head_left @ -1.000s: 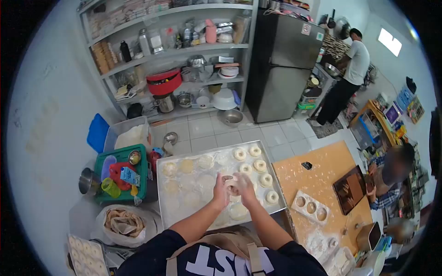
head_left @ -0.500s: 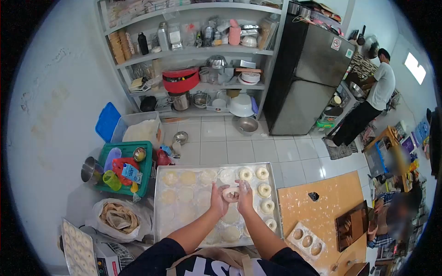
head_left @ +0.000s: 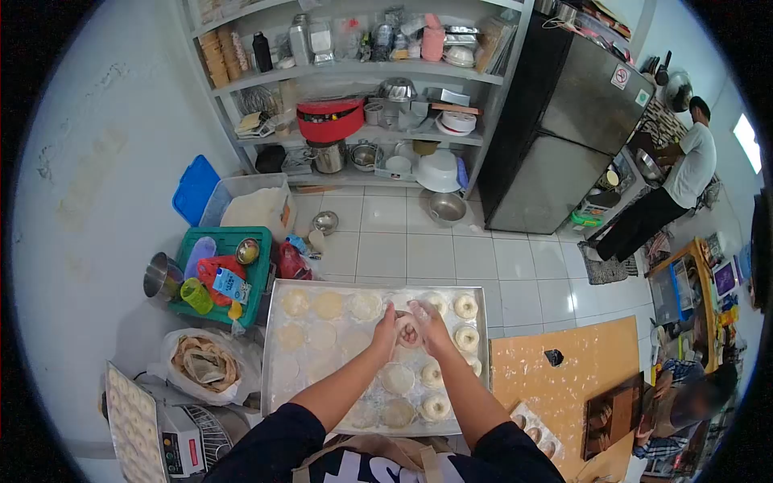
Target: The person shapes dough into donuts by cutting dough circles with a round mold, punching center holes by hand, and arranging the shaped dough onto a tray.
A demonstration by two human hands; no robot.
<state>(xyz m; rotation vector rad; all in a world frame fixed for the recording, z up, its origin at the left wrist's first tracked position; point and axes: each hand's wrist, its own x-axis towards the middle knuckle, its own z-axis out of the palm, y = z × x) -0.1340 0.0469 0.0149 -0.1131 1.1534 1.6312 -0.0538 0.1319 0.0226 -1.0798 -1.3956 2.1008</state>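
The left hand [head_left: 386, 335] and right hand [head_left: 433, 328] grip either side of a round dough ring [head_left: 410, 344], equally near; fingers [head_left: 410, 330] show in its hole, above the right half of a floured tray [head_left: 282, 394].

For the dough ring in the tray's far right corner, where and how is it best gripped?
Probably lightly, by opposite sides of its outer edge, coming from above. The dough ring lies flat, its round outline and top exposed, while the rim of the tray would likely hinder a low approach from the right. The dough looks soft, so squeezing could deform it.
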